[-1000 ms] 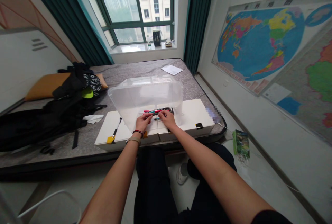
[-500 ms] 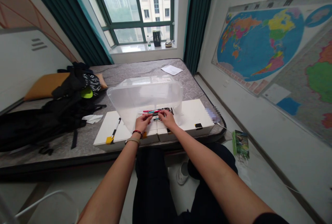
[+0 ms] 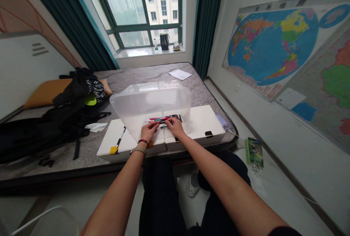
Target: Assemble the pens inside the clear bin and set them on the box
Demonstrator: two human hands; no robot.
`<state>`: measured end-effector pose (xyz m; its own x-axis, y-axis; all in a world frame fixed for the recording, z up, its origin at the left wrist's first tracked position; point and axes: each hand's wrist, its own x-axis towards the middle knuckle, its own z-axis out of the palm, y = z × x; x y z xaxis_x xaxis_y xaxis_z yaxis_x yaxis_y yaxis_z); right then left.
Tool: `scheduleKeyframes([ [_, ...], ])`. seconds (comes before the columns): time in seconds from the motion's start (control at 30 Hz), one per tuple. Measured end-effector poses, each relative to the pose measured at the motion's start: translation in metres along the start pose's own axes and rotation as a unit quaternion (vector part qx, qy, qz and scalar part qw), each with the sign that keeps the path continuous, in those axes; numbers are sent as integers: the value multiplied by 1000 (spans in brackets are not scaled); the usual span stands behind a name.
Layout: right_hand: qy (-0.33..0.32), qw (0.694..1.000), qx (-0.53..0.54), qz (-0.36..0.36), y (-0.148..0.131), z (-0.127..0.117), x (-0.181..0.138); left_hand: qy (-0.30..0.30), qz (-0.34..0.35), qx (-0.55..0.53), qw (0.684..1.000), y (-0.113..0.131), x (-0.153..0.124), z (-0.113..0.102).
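While left hand (image 3: 148, 131) and right hand (image 3: 175, 127) touch pens (image 3: 163, 118), grip unclear, tipped clear bin (image 3: 147, 99) overhangs.

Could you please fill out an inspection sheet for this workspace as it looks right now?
Surface: grey quilted mattress bearing two flat white boxes.
Work items: bundle of coloured pens at the mouth of a clear plastic bin tipped on its side.
Clutter: black bags and clothing, white paper sheet, loose pen with yellow tag.
Hands: left hand and right hand, fingers on the pens; grip unclear.
Cables: thin white cable off the mattress edge.
Surroundings: window, teal curtains, world map.
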<state>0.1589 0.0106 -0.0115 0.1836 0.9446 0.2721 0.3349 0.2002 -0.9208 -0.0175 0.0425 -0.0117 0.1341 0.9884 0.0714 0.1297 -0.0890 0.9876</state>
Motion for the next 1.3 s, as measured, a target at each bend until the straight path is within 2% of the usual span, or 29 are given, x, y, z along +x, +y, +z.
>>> scheduleKeyframes([
  [0.27,1,1000,-19,-9,3,2,0,3,-8,-11,1000,-2,0,0],
  [0.53,11,997,-80,-14,-12,0,-6,10,-9,-20,1000,-2,0,0],
  [0.8,0,997,-73,-11,-12,0,-6,2,-16,-32,999,-1,1,-1],
  [1.0,-4,999,-37,-20,-6,1,-4,-39,-11,-15,999,2,0,-1],
  [1.3,-1,998,60,13,2,3,0,-39,-21,3,999,-1,2,-1],
])
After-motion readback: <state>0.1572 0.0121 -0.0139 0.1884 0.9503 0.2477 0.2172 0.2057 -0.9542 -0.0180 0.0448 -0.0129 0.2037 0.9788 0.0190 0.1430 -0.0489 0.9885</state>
